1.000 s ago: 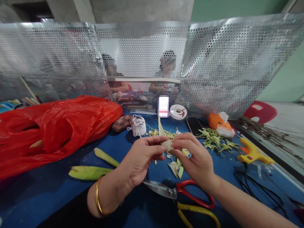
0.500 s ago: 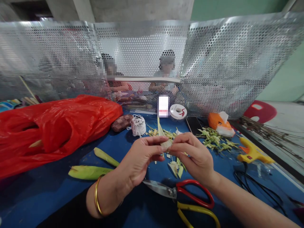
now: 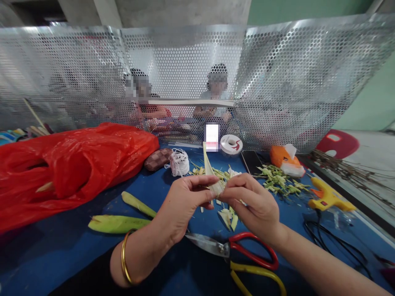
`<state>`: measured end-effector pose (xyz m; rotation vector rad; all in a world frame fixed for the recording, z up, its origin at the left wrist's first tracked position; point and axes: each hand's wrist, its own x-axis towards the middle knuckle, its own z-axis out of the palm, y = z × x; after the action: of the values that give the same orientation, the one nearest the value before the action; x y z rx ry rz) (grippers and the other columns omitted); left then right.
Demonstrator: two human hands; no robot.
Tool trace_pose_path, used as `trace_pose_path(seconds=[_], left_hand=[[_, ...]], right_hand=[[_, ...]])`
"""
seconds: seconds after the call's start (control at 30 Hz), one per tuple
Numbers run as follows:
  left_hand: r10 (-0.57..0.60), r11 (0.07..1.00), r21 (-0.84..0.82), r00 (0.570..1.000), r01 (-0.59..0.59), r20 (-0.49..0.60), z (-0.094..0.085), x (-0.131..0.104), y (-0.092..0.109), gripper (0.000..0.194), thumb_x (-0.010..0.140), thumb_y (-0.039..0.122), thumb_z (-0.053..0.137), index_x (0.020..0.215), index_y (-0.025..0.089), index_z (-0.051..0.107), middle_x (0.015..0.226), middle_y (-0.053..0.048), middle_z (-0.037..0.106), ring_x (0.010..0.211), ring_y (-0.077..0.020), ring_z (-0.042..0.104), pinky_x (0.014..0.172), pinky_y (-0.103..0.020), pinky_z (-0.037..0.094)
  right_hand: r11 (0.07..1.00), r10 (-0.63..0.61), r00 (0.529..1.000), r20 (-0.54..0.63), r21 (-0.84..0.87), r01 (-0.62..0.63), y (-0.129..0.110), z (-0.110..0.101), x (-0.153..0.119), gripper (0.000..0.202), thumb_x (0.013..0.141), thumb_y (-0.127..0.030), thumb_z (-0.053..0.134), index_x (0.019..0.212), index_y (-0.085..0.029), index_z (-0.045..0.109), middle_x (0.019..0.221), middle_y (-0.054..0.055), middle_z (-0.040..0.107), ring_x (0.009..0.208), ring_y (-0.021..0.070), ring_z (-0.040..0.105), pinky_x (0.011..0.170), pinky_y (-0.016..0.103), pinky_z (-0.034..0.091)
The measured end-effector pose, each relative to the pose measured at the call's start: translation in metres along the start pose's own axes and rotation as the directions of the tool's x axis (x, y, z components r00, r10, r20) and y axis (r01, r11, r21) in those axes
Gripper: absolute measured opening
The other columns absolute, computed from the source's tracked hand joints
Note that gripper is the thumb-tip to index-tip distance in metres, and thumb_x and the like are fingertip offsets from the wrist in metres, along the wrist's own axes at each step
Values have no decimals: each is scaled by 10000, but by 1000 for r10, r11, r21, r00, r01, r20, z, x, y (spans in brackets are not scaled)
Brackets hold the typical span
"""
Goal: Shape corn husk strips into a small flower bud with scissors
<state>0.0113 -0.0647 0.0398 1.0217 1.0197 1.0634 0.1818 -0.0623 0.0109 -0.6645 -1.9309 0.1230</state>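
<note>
Between my two hands is a pale green, folded leaf strip (image 3: pixel 217 188), one narrow end of it pointing up and away. My left hand (image 3: pixel 188 201), with a gold bangle on its wrist, pinches the strip between thumb and fingers. From the other side my right hand (image 3: pixel 254 203) grips its edge with thumb and fingertips closed. Below the hands lie scissors (image 3: pixel 220 248) with one red and one yellow handle. Two green leaf pieces, a wide one (image 3: pixel 117 224) and a slimmer one (image 3: pixel 137 203), rest on the table, the left forearm partly covering them.
A red plastic bag (image 3: pixel 77 164) fills the left. White string (image 3: pixel 179 162), a ribbon spool (image 3: pixel 231 144), a phone (image 3: pixel 251 161) and an orange tissue pack (image 3: pixel 286 160) stand behind. Leaf scraps (image 3: pixel 282 181) and a yellow glue gun (image 3: pixel 330 197) lie right. Two people sit beyond the perforated screen (image 3: pixel 185 61).
Both hands stay nearly in place. The leaf strip has turned a little, showing more of its folded part between the fingers, and the right hand has shifted slightly.
</note>
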Motion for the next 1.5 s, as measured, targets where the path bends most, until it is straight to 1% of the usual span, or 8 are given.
trace_pose_path(seconds=[0.1,0.23,0.5,0.8,0.93,1.2,1.33,1.5], left_hand=[[19,1000,11,1000,-19,-16,1,-1,-1,286,620,148,769,906,145,756,781,-41,711,650,-127,580,558,-231,472],[106,992,70,993,-102,-54,4,0,-3,265,638,131,746,900,167,766,751,-20,720,637,-119,587,596,-228,480],[244,953,200,968,-227,-64,6,-1,-7,252,652,75,676,856,191,769,753,-1,743,606,-110,603,571,-204,487],[279,925,269,960,-267,-7,4,-2,-9,270,678,110,682,925,189,756,853,-28,751,711,-140,645,653,-233,516],[280,921,269,959,-281,42,2,-1,-11,320,669,126,723,979,201,749,896,-35,745,807,-167,653,734,-265,522],[150,982,107,988,-154,36,0,5,-9,278,656,112,744,919,201,767,728,2,729,624,-90,604,619,-189,492],[84,996,13,995,-85,43,-1,6,-7,282,658,116,748,930,190,764,754,-9,738,609,-84,608,599,-185,494],[13,999,-49,1000,-13,12,-1,6,-5,276,650,137,770,924,170,762,829,-31,740,630,-90,610,584,-187,500]], right_hand=[[1000,15,1000,12,-26,-15,0,1,-1,161,860,-79,587,860,-229,643,808,20,574,728,148,583,616,270,491],[984,180,984,8,-2,-180,-1,4,0,132,864,-106,600,798,-219,620,821,19,560,750,152,570,653,277,478],[882,435,898,64,171,-440,-9,4,2,114,834,-129,630,749,-201,606,756,-4,626,725,145,593,675,269,465],[794,583,812,32,190,-577,-11,6,3,94,761,-151,636,691,-195,591,674,-16,602,649,142,558,623,280,442],[703,668,744,23,308,-641,-11,6,7,151,685,-138,661,780,-203,563,663,-31,598,635,142,568,609,277,455],[410,771,605,200,571,-711,-8,7,7,259,642,-216,740,810,-202,543,646,-22,660,612,149,639,646,301,517],[496,729,665,160,546,-675,-10,7,7,175,718,-213,702,829,-198,568,685,-21,650,646,127,614,641,264,501],[821,498,867,-3,322,-471,-8,6,2,83,825,-139,632,839,-213,598,751,-23,608,698,116,569,658,245,481]])
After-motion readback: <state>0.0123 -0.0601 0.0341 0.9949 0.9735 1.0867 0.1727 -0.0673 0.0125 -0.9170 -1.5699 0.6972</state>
